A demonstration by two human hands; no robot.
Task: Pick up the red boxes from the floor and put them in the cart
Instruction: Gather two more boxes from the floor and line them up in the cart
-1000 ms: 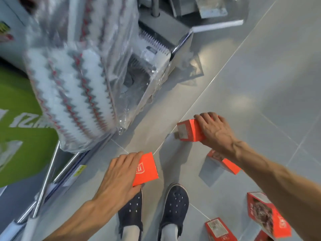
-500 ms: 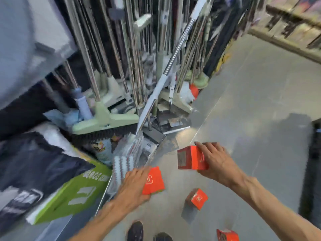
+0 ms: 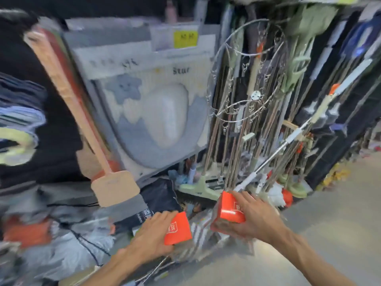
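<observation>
My left hand (image 3: pixel 151 234) grips a flat red box (image 3: pixel 178 229) with a white logo, held at lower centre. A little higher and to the right, my right hand (image 3: pixel 252 218) holds a second red box (image 3: pixel 228 209), with fingers wrapped over its top and side. Both boxes are lifted in front of the store shelves. The picture is blurred by head motion. No cart shows in this view, and the boxes left on the floor are out of sight.
A rack of mops and brooms (image 3: pixel 257 120) stands straight ahead. A packaged grey bath mat (image 3: pixel 156 112) hangs at centre left, with a pink long-handled brush (image 3: pixel 82 120) leaning before it. Grey floor (image 3: pixel 340 213) opens to the right. Packaged goods pile up at lower left.
The view has swung up from the floor to the shelves. Both hands have risen with their red boxes; my shoes and the boxes on the floor have dropped out of view.
</observation>
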